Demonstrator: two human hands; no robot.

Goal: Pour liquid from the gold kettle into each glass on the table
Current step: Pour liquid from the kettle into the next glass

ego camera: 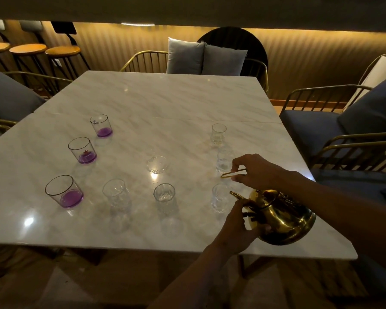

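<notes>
The gold kettle (283, 217) is tilted over the near right part of the marble table (165, 103), spout (235, 194) pointing left beside a clear cut glass (220, 198). My right hand (254, 169) grips its thin gold handle from above. My left hand (239, 226) presses against the kettle's side below the spout. Two more clear glasses (224, 162) (218, 133) stand behind it in a column. Further clear glasses (164, 194) (117, 192) (157, 164) sit in the middle. Three purple-bottomed tumblers (65, 191) (83, 150) (101, 125) line the left.
Gold wire-frame chairs with blue cushions (348, 130) stand right of the table, another with grey pillows (205, 56) at the far side. Wooden bar stools (27, 50) line the back left wall. The table's near edge (143, 247) runs just before my arms.
</notes>
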